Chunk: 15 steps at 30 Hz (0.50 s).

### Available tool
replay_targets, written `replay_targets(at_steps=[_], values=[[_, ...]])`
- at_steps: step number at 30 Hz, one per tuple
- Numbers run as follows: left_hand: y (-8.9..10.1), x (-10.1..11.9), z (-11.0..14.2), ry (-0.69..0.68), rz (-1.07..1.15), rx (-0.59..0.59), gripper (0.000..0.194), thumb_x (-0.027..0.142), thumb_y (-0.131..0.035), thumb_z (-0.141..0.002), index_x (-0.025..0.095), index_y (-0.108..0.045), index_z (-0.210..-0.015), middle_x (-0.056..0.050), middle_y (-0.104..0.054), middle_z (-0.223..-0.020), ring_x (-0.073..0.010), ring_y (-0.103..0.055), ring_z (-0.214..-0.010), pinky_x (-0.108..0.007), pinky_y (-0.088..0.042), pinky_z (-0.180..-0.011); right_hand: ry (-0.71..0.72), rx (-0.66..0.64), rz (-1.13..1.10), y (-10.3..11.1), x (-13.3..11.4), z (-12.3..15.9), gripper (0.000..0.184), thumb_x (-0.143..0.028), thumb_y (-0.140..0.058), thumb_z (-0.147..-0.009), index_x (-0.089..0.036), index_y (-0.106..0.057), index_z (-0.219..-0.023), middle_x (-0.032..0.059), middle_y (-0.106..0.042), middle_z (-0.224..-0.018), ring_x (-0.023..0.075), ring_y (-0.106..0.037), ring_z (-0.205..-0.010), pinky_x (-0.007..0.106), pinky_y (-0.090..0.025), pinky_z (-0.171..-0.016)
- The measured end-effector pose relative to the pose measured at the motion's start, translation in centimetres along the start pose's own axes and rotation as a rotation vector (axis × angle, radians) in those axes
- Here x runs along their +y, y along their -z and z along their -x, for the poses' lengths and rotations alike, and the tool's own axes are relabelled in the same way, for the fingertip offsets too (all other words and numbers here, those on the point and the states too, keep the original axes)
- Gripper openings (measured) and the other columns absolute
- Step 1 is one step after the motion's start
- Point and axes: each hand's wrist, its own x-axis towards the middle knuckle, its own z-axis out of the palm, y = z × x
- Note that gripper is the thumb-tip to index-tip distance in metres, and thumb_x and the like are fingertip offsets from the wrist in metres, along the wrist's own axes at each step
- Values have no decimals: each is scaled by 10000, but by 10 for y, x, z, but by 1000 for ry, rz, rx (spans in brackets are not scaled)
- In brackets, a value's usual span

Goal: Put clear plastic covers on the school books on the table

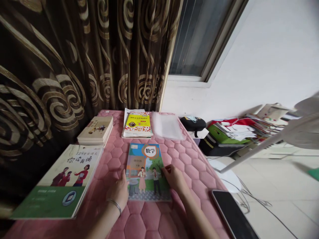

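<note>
A colourful textbook [147, 166] with two drawn children on its cover lies flat in the middle of the pink quilted surface [149, 219]. My left hand [120, 192], a thin bracelet on its wrist, rests against the book's lower left edge with fingers stretched along it. My right hand [175, 178] lies on the book's right edge, fingertips on the cover. Both hands touch the book from the sides; neither lifts it.
A large green and white book [62, 182] lies at the left, a stack of beige books [96, 130] behind it. A yellow-covered stack [137, 124] and clear plastic sleeves [166, 126] sit at the back. A dark phone [233, 214] lies at right. Patterned curtain behind; cluttered floor, cables and a fan at right.
</note>
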Motion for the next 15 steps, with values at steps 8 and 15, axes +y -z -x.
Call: replay_targets(at_steps=[8,15], values=[[-1,1,4,45,5,-24,446,129,-260,-959,97,-293,-1403,-193,-703,-1061,-225,-685,-989,-287,-480,-714,68,-66,197,5,-14,-3,320,-268,-428,-951,-166,-671,-770,98,-735,-853,187,-677,-788,225,-373,-595],[6,21,11,121,-191,49,602,-19,-167,-870,74,-302,-1450,-207,-702,-991,-230,-703,-858,-325,-508,-695,95,-5,321,-8,-9,-5,307,-263,-386,-978,-145,-653,-884,124,-722,-942,202,-672,-885,238,-388,-658]])
